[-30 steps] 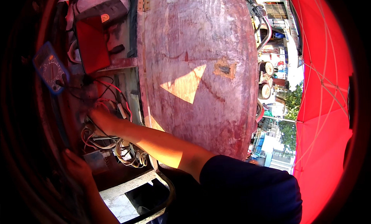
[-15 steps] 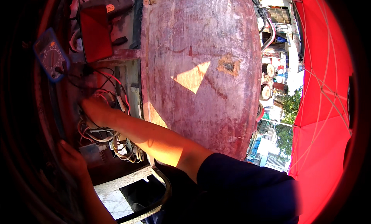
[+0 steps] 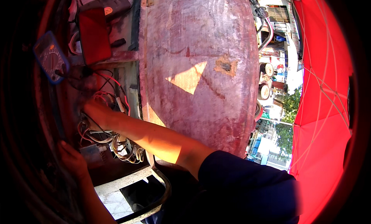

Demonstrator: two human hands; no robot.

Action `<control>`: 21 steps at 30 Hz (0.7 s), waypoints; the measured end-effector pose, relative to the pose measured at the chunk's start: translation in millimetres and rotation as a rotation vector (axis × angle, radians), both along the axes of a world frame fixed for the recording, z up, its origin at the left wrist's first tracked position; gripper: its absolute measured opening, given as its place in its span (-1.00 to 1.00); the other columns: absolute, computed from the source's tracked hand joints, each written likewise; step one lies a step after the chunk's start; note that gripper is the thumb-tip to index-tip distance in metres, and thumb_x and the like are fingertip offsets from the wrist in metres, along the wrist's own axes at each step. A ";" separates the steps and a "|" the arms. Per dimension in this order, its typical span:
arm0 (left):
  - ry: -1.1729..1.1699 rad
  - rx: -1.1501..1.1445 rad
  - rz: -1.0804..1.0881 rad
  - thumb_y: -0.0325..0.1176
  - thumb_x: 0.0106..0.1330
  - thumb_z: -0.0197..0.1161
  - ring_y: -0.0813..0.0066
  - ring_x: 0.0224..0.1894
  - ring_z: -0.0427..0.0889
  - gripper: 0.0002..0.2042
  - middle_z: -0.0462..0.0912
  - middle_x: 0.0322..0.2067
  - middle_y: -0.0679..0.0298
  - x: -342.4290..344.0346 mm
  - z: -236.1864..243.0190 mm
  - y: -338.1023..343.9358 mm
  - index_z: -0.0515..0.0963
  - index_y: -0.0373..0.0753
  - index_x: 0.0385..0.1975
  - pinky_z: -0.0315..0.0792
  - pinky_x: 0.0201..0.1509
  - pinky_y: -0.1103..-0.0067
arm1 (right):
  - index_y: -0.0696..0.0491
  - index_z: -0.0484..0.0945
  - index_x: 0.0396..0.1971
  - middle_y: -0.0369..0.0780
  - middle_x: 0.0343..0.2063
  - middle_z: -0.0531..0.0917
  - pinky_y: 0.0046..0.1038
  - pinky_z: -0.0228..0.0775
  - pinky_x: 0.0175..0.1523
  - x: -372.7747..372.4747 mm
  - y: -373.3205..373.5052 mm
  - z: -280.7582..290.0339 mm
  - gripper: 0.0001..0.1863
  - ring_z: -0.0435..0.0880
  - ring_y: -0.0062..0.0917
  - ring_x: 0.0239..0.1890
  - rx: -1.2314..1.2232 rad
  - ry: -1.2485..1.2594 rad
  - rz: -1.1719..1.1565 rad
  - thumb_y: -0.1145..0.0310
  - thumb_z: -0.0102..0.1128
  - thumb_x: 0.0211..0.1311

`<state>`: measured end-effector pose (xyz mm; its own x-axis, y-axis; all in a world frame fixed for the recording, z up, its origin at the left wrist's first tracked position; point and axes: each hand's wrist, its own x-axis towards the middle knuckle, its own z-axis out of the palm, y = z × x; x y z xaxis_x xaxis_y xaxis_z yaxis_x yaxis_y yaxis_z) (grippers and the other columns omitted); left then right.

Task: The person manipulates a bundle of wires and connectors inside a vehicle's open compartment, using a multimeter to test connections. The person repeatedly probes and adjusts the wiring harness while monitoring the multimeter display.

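Observation:
My right hand (image 3: 96, 115) reaches down among the wires in a dark open compartment. Its fingertips fade into shadow, so I cannot tell whether they grip anything. A bundle of loose wires (image 3: 127, 150) hangs just below its wrist, and thin red wires (image 3: 121, 89) run above it. My left hand (image 3: 73, 162) lies at the compartment's shaded left side, with a finger stretched out and no object visible in it. A blue-edged multimeter (image 3: 51, 58) with a round dial leans at the upper left, its dark leads (image 3: 71, 76) trailing toward the wires.
A flat dark-red rectangular object (image 3: 94, 35) and a black case (image 3: 116, 5) lie above the wires. The worn reddish wooden panel (image 3: 201, 119) is hinged along the compartment's right edge. A metal frame bar (image 3: 123, 179) crosses below. A red canopy (image 3: 320, 108) hangs far right.
My right hand has shifted very slightly among the wires. The left hand stays where it was, and the view has moved a little.

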<state>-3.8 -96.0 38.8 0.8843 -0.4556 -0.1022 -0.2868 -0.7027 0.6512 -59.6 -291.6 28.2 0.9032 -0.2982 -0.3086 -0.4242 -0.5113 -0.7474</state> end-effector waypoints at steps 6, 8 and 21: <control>0.021 -0.024 -0.006 -0.29 0.48 -0.17 -0.19 -0.29 0.45 -0.67 0.46 -0.38 -0.24 1.5 -8.1 5.4 0.39 -0.50 -0.27 0.35 -0.22 0.30 | 0.18 0.57 -0.53 0.07 -0.50 0.60 -0.14 0.47 -0.29 -15.6 6.0 -12.4 -0.86 0.61 -0.01 -0.34 0.003 -0.025 0.009 0.49 0.19 -0.21; 0.019 -0.032 -0.020 -0.30 0.48 -0.18 -0.18 -0.30 0.45 -0.68 0.45 -0.38 -0.23 -0.8 -5.5 6.2 0.37 -0.50 -0.28 0.35 -0.22 0.30 | 0.17 0.58 -0.54 0.07 -0.52 0.59 -0.16 0.44 -0.28 -19.9 15.7 -11.7 -0.87 0.61 -0.02 -0.37 -0.087 -0.049 -0.041 0.46 0.19 -0.17; -0.025 -0.050 0.017 -0.29 0.48 -0.17 -0.27 -0.28 0.44 -0.66 0.46 -0.39 -0.28 -3.8 1.6 -4.7 0.38 -0.53 -0.28 0.34 -0.24 0.24 | 0.19 0.57 -0.49 0.07 -0.44 0.62 -0.16 0.47 -0.24 -27.7 26.0 -9.8 -0.85 0.63 -0.03 -0.33 -0.047 -0.035 -0.079 0.49 0.15 -0.14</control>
